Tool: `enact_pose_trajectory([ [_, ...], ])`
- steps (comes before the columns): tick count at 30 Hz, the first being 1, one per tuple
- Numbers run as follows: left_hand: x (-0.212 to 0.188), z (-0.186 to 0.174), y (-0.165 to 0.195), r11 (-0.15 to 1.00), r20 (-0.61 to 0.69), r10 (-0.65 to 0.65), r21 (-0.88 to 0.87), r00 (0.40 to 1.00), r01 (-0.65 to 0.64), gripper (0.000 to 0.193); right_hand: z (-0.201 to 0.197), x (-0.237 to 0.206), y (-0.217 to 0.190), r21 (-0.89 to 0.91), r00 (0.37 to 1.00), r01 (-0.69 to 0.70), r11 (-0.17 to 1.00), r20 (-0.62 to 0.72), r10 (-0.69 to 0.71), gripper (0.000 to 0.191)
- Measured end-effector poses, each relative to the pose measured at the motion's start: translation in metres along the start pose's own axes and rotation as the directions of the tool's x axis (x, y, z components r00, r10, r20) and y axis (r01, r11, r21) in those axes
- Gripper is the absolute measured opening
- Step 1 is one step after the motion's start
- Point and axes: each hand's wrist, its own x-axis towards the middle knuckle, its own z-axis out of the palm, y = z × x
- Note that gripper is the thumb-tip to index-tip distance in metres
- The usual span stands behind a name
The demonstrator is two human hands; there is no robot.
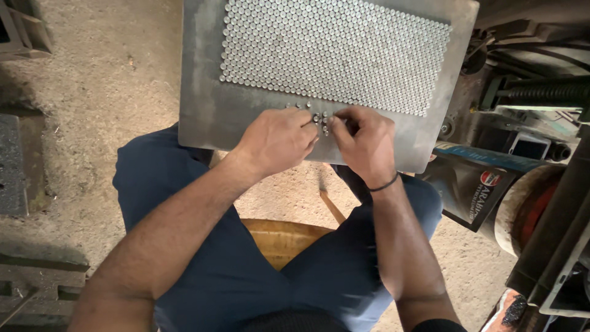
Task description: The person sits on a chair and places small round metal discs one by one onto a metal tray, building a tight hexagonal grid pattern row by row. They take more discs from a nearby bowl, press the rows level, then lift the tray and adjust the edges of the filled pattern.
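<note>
A grey metal plate point(209, 117) rests on my knees. Most of its top is covered by tight rows of small round silver pieces point(335, 52) standing side by side. A few loose pieces point(321, 117) lie at the near edge of the rows. My left hand point(276, 140) and my right hand point(362, 138) meet over these loose pieces, fingers curled, fingertips pinching at them. The right wrist wears a black band. Whether either hand holds a piece between the fingers is hidden.
I sit on a wooden stool point(279, 237) over a dusty concrete floor point(92, 92). Machine parts and a threaded rod point(541, 92) crowd the right side, with a dark printed pouch point(470, 187) and a round drum point(522, 209) below them. Metal blocks point(12, 163) lie at left.
</note>
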Motion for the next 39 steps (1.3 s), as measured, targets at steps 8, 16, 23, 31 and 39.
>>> enact_pose_trajectory([
  [8,0.002,-0.005,-0.003,0.996,-0.041,-0.077,0.042,0.996,0.078,0.014,0.002,-0.002,-0.001,-0.035,0.997,0.076,0.996,0.017,-0.075,0.014],
  [16,0.003,-0.004,-0.002,0.998,-0.138,-0.064,-0.004,0.988,0.064,0.013,0.010,-0.005,-0.002,-0.089,0.992,0.113,0.990,-0.042,-0.117,0.014],
  [23,0.004,0.000,-0.009,0.998,-0.117,-0.058,0.020,0.991,0.061,0.009,0.006,-0.003,-0.003,-0.018,0.999,0.001,1.000,-0.039,-0.002,0.013],
  [31,0.004,-0.002,-0.011,0.995,-0.125,-0.092,0.015,0.988,0.094,0.014,0.016,-0.009,-0.010,-0.188,0.978,0.164,0.968,-0.094,-0.184,0.011],
  [39,0.003,-0.005,-0.013,0.994,-0.155,-0.110,-0.006,0.982,0.111,0.012,0.020,-0.008,-0.011,-0.200,0.990,0.105,0.974,-0.074,-0.122,0.014],
])
